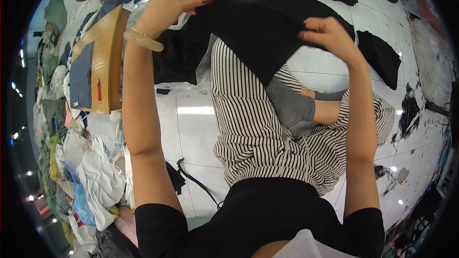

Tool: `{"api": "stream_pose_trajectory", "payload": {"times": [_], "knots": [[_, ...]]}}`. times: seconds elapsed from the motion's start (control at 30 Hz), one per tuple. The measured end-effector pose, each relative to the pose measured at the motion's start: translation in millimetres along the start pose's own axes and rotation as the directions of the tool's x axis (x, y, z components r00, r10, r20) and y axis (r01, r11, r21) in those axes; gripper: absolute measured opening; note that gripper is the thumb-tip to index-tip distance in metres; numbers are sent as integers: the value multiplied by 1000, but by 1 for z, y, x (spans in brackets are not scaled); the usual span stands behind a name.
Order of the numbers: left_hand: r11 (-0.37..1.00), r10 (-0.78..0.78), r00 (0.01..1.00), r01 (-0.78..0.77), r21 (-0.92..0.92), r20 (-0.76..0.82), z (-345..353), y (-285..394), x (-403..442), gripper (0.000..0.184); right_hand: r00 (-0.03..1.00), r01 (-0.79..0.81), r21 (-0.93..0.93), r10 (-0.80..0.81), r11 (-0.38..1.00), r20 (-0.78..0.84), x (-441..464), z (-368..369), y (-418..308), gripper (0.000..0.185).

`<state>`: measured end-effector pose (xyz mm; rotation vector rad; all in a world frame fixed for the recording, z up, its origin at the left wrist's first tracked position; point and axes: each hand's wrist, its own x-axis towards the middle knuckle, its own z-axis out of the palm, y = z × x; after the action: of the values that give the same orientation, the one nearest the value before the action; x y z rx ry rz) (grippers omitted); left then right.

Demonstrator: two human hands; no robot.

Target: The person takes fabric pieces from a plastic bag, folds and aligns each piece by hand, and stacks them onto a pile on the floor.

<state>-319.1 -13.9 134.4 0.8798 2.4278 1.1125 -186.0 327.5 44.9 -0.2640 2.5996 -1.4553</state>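
Note:
A piece of black cloth (253, 28) is stretched between my two hands above my lap. My left hand (179, 0) pinches its upper left corner between thumb and fingers, with bracelets on the wrist. At the right edge of the cloth, my right hand (327, 36) has its fingers closed on the fabric. The lower part of the cloth hangs to a point over my striped trousers (244, 100), near my grey sock (289, 105).
More black fabric (296, 7) lies behind the held cloth, and a black bundle (380, 57) sits at the right. A wooden board (107, 67) with grey cloth and a red tool (99, 90) stands at the left, beside piled clothes (98, 177). A black cord (198, 181) crosses the tiles.

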Motion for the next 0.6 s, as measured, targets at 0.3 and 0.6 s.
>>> {"api": "stream_pose_trajectory", "payload": {"times": [0.3,0.6], "knots": [[983,173,910,-135,125,-376,89,-10,-119,26,905,179,-604,-371,776,-207,-75,33,-28,14],[976,-209,921,218,-9,-330,207,-45,-228,32,986,40,-348,19,937,164,-169,110,-19,17]]}}
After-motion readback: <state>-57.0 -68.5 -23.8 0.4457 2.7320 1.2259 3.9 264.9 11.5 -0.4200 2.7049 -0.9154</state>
